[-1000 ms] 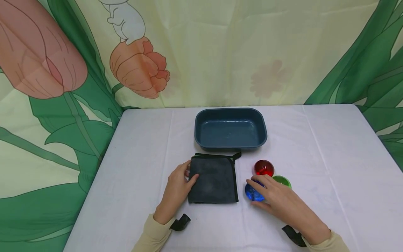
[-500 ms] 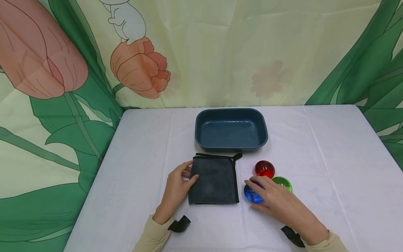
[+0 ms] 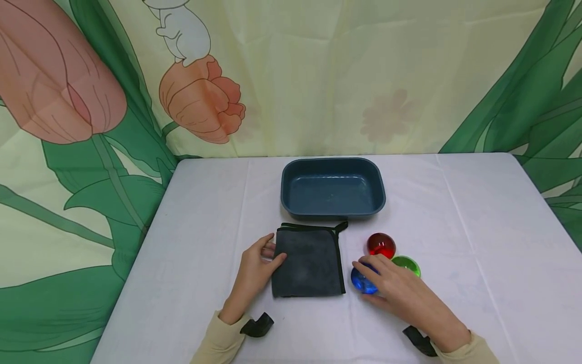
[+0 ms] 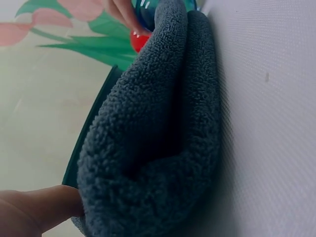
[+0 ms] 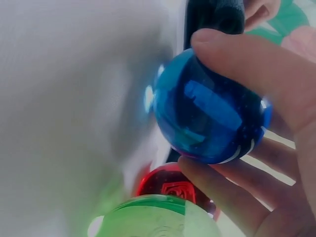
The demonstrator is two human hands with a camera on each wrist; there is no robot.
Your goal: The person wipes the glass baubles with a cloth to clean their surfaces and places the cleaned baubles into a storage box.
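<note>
A folded dark grey towel (image 3: 309, 263) with black edging and a hanging loop lies on the white-covered table. At its left edge, my left hand (image 3: 254, 275) holds it, thumb on top and fingers by the side. The left wrist view shows the plush folds of the towel (image 4: 148, 123) close up. To the right of the towel, my right hand (image 3: 395, 283) grips a clear blue ball (image 5: 210, 111) between thumb and fingers. A red ball (image 3: 381, 245) and a green ball (image 3: 406, 264) sit just behind that hand, the green one partly covered by it.
A dark blue rectangular tray (image 3: 333, 212) stands behind the towel, nothing visible inside it. White cloth covers the table (image 3: 204, 212), and a printed curtain (image 3: 318, 76) hangs along its back edge.
The blue ball has shifted slightly left, toward the towel, with my right hand around it. My left hand stays at the towel's edge. The red and green balls have not moved.
</note>
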